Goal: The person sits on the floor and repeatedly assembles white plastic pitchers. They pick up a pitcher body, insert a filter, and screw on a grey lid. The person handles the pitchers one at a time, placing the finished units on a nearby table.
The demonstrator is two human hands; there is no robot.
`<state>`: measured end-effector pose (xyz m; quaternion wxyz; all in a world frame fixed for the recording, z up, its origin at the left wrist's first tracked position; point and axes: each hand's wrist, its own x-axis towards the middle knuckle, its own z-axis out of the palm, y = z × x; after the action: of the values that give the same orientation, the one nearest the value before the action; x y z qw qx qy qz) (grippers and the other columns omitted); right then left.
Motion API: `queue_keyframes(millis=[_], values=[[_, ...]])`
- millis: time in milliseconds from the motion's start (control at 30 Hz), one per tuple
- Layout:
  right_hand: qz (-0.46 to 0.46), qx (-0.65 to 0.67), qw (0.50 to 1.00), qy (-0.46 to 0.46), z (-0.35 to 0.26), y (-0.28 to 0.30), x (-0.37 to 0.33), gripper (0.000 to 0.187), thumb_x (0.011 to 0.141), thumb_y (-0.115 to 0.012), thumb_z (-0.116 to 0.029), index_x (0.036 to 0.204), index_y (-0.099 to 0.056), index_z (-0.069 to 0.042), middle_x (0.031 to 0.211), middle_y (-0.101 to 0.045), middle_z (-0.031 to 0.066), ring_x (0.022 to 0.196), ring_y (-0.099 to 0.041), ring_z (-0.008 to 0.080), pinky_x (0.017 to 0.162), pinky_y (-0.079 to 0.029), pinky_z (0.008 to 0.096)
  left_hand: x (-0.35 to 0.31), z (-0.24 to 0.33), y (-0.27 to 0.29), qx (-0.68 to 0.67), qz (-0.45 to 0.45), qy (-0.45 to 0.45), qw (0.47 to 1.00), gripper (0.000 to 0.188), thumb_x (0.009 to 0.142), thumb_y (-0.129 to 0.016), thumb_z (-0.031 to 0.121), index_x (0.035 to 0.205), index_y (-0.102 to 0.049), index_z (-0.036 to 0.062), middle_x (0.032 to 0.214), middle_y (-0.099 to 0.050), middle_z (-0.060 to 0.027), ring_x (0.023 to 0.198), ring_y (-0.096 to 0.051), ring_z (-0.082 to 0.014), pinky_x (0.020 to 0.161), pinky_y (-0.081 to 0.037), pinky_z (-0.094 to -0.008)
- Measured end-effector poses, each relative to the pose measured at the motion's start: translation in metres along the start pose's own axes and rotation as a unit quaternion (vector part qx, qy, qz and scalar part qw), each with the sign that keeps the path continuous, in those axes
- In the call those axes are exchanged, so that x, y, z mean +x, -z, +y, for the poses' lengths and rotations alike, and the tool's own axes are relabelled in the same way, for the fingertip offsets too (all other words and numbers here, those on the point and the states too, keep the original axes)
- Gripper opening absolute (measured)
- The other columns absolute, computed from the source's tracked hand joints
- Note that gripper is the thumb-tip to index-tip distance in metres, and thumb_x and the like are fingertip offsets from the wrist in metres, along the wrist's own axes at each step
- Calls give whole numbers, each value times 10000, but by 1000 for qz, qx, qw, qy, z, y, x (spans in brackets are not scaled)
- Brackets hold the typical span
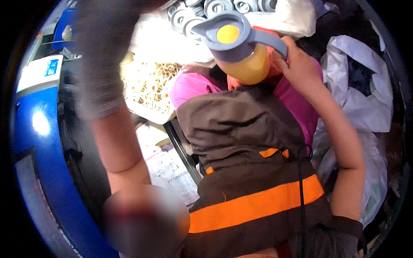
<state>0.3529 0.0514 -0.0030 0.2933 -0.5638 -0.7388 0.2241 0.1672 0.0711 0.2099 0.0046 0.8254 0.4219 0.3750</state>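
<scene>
My right hand (299, 64) is closed around the handle of a jug (245, 66). The jug has a grey spouted lid with a round yellow disc on top and a see-through yellowish body. It is tilted over my lap, close to a red-orange cloth (234, 82). On the left, my left hand (101, 56) is inside a dark grey glove or sleeve that is smeared by motion. That arm reaches up toward the top edge, and the fingers cannot be made out.
Grey round lids (183, 19) are piled in white plastic at the top. Below them, a white tray (161, 115) holds many small beige pieces. Blue equipment (41, 120) stands at the left, with a white box (41, 73) by it. White plastic bags (365, 86) lie at the right.
</scene>
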Motion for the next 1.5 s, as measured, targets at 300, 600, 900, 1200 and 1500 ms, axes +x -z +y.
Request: queue_keyframes(millis=[300, 600, 900, 1200, 1500], values=[[-54, 146, 988, 4, 13, -1, 1, 198, 908, -557, -214, 1014, -491, -60, 791, -591, 84, 691, -596, 175, 622, -453, 312, -49, -36, -68, 73, -110, -64, 989, 545, 824, -662, 304, 1271, -478, 51, 1069, -598, -131, 932, -592, -196, 785, -497, -282], [54, 383, 913, -130, -12, 61, -1, 206, 911, -548, -223, 918, -531, -17, 637, -500, 13, 510, -488, 85, 478, -390, 241, -75, -123, -76, -143, -101, 352, 919, 445, 763, -692, 300, 1090, -587, 16, 845, -641, -107, 753, -612, -186, 715, -482, -325], [114, 104, 988, -9, 23, 1, -12, 182, 919, -507, -137, 1058, -469, -25, 833, -566, 141, 716, -581, 266, 675, -466, 357, -75, -130, -83, -347, 128, 338, 866, 350, 783, -676, 246, 984, -567, -20, 713, -561, -2, 581, -501, -35, 493, -405, -200], [90, 128, 986, -51, 20, -19, -17, 244, 926, -505, -170, 1120, -440, -36, 886, -570, 195, 817, -590, 360, 704, -451, 402, -29, -66, -55, 152, -67, -44, 985, 528, 726, -653, 519, 1084, -589, 137, 918, -617, -111, 789, -607, -257, 644, -491, -363], [147, 174, 972, -52, 17, 2, -3, 230, 926, -529, -217, 1048, -495, -25, 775, -556, 131, 639, -559, 254, 586, -441, 341, -37, -108, -78, -255, -6, 165, 953, 488, 792, -676, 367, 1136, -581, 34, 1001, -628, -107, 878, -618, -169, 737, -502, -284]])
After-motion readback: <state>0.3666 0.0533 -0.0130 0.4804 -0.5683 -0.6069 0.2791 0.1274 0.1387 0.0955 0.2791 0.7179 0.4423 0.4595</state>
